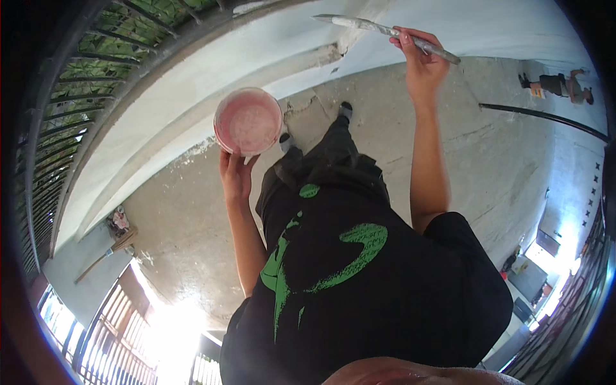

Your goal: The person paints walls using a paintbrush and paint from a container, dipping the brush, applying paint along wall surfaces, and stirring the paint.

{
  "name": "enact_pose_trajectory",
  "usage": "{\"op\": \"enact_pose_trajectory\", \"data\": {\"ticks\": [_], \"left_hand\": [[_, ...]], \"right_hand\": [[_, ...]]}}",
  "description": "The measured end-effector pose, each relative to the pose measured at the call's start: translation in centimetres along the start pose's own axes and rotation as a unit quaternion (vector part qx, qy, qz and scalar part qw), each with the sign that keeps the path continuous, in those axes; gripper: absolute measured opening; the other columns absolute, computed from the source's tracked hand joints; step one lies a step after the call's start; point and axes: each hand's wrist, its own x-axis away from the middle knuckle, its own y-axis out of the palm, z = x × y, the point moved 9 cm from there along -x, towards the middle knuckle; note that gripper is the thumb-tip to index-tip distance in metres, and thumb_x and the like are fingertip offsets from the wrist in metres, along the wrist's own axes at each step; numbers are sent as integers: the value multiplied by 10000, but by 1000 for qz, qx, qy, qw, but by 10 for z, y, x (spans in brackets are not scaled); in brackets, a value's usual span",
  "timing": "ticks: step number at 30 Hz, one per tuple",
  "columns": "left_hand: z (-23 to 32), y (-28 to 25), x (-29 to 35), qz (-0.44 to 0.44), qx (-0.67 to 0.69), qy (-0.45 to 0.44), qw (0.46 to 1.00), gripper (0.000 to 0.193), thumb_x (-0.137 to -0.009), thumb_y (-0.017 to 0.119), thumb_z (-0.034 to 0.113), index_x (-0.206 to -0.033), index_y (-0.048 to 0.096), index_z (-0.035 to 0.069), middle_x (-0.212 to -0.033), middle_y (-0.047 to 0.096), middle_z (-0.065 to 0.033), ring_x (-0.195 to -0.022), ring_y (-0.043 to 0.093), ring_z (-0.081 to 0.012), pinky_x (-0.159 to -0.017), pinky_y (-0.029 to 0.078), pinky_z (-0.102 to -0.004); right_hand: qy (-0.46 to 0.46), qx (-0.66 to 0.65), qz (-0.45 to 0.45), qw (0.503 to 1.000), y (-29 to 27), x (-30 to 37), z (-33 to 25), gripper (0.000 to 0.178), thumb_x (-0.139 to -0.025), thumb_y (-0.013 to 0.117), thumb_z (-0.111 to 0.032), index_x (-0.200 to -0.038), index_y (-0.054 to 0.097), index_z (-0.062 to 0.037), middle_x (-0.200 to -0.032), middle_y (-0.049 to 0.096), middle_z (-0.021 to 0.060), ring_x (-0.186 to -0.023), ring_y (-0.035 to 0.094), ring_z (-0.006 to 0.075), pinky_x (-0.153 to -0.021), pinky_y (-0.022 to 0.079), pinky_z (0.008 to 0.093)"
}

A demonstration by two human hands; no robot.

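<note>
My left hand (237, 172) grips a round pinkish plastic bucket (249, 122) by its near side. A pale coating covers the inside of the bucket, and its open top faces up toward me. Farther off and to the right, my right hand (425, 64) is closed around the handle of a long, slim paintbrush (367, 24). White smears mark the brush, and its pointed end reaches left, close to the white wall (449, 29). The brush and the bucket are well apart.
A low white wall (160, 115) topped by dark metal railings (83, 99) curves along my left. Worn concrete floor (487, 154) lies underfoot. At the far right another person (564, 86) stands near a wall, beyond a black pole (545, 117). A broom (106, 253) leans at left.
</note>
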Motion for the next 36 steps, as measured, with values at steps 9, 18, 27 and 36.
{"op": "enact_pose_trajectory", "data": {"ticks": [9, 18, 27, 36], "left_hand": [[-8, 20, -17, -9, 1, -29, 1000, 273, -1046, 601, 105, -1304, 527, 54, -1317, 604, -109, -1240, 613, -262, -1013, 567, -560], [-3, 16, -10, 2, 2, -34, 999, 230, -1045, 607, 101, -1263, 543, 71, -1263, 609, -85, -1194, 621, -231, -1004, 569, -532], [-4, 16, -15, -15, -2, -40, 999, 203, -1049, 591, 78, -1248, 553, 66, -1287, 607, -80, -1206, 621, -229, -1011, 570, -539], [-8, 20, -19, -9, -1, -57, 998, 208, -1043, 610, 99, -1241, 553, 77, -1280, 607, -80, -1195, 626, -234, -978, 582, -519]], "right_hand": [[-50, 1, -26, 998, 36, -48, 19, 176, -1005, 683, -39, -1107, 643, 99, -1065, 746, 180, -929, 758, 235, -882, 619, 327], [-85, 98, -2, 992, 34, -49, -12, 160, -990, 711, -54, -1053, 666, 87, -954, 755, 133, -871, 772, 207, -798, 617, 289], [-40, 142, 9, 989, 33, -46, 17, 148, -982, 727, -69, -1034, 673, 60, -912, 764, 131, -847, 779, 182, -751, 598, 251], [-74, 36, 1, 997, 74, -13, 7, 123, -973, 716, -12, -1056, 678, 70, -954, 745, 116, -877, 763, 174, -767, 601, 246]]}}
